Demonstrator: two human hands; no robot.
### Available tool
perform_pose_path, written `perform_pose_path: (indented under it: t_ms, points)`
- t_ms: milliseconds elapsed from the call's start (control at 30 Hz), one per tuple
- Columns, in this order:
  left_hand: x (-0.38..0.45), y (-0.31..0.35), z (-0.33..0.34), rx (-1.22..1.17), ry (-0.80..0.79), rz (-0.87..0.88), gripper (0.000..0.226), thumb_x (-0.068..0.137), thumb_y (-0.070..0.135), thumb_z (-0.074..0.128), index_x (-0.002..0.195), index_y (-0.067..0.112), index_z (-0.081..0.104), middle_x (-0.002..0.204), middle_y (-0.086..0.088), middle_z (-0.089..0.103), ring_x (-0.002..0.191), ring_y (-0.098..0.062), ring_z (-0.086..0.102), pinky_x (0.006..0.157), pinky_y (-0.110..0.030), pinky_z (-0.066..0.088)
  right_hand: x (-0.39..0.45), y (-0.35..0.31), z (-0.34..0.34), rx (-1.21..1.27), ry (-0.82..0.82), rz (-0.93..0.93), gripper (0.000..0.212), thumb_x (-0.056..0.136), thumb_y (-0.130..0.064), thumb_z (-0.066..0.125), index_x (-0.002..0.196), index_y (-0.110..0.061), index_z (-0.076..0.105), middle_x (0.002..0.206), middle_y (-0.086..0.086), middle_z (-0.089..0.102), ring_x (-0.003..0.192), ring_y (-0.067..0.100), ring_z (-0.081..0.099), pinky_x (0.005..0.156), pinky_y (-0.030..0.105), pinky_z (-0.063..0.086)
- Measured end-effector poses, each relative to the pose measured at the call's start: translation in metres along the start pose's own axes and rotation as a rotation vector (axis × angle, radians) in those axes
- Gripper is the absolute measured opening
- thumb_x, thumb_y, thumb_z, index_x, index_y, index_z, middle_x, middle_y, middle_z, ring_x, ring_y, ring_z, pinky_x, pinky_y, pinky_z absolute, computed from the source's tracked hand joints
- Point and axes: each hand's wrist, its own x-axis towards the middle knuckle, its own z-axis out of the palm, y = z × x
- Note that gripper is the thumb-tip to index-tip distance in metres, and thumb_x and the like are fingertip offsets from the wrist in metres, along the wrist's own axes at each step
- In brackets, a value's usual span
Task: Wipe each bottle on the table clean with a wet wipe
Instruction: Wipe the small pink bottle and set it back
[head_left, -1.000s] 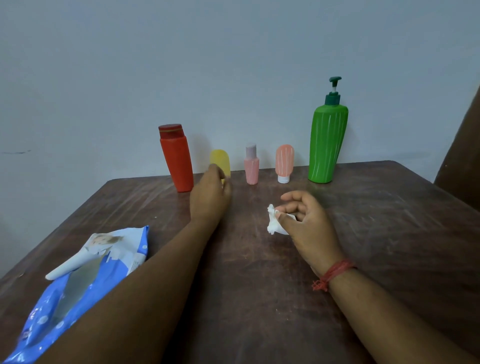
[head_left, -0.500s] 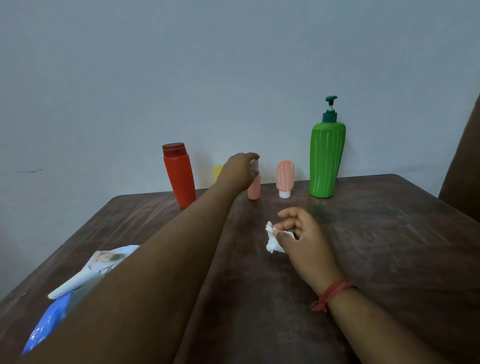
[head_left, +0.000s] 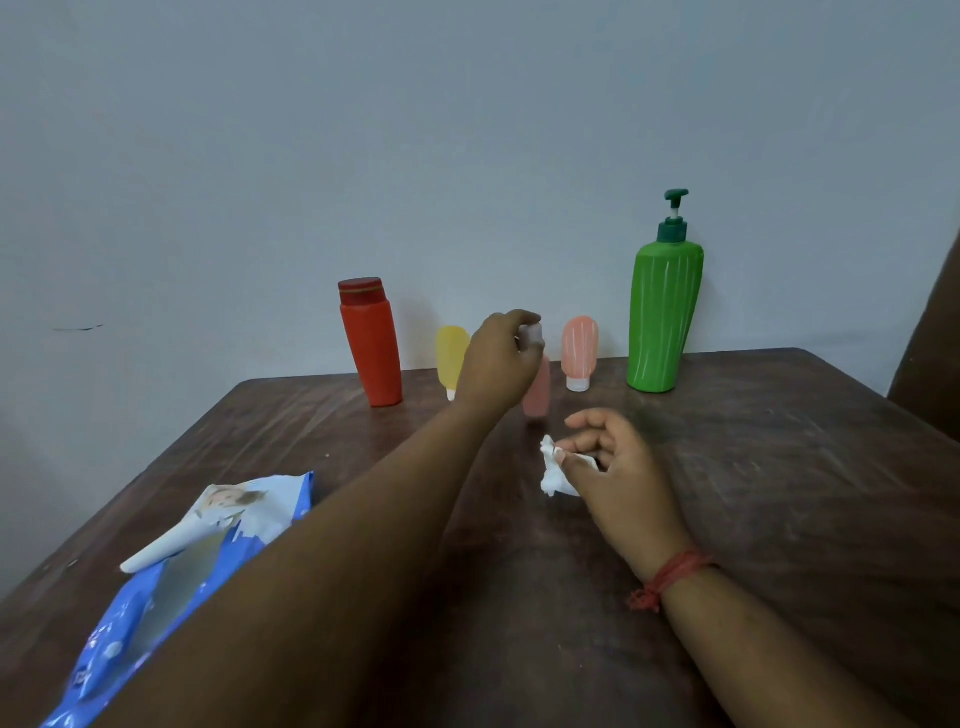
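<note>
Here your left hand (head_left: 498, 358) curls its fingers round the pale cap of the small pink plastic bottle (head_left: 537, 389), smooth and slim, holding it tilted; its base looks just clear of the dark, scratched wooden worktop (head_left: 779, 493), though blur makes that hard to tell. Your right hand (head_left: 608, 467) is partly curled, thumb and fingertips pinching a crumpled white wet wipe (head_left: 551, 470), which hangs just below and in front of the pink bottle, not touching it. A red thread band (head_left: 670, 577) circles your right wrist.

Along the far edge of the worktop, by the plain grey wall (head_left: 467, 130), the other bottles stand in a row: a tall orange-red plastic bottle (head_left: 371, 345) with a ridged darker cap, tapering downward; a small rounded yellow tube (head_left: 451, 358) standing on its cap, partly hidden by your left hand; a salmon-pink rounded tube (head_left: 579, 351) with pale stripes on a clear cap; and a big glossy green ribbed pump bottle (head_left: 662, 317) with a dark green pump head.

On your left, a soft blue and white wipes packet (head_left: 156, 582) lies flat with its flap peeled up, your left forearm crossing over its near edge
</note>
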Motion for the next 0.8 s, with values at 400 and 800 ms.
perform_pose_path:
  t_ms: [400,800]
  points:
    - [-0.135,0.003,-0.053,-0.687,-0.138,-0.488,0.022,0.094,0.02,0.067,0.115,0.024,0.068,0.112,-0.002,0.072,0.107,-0.023,0.069,0.097,-0.048,0.056,-0.005,-0.011,-0.008,-0.001,0.122,-0.032,0.032,0.088,0.002,0.069,0.097,-0.027,0.058,0.087,0.002,0.071,0.086,0.018,0.07,0.079,0.037,0.057]
    - [-0.157,0.015,-0.078,-1.087,-0.178,-0.647,0.028,0.098,0.024,0.061,0.121,0.009,0.067,0.094,-0.02,0.066,0.083,-0.031,0.067,0.076,-0.04,0.058,-0.034,-0.027,0.005,-0.343,-0.07,-0.276,0.018,0.087,-0.002,0.07,0.095,-0.018,0.072,0.099,-0.012,0.069,0.094,-0.001,0.063,0.08,0.012,0.046]
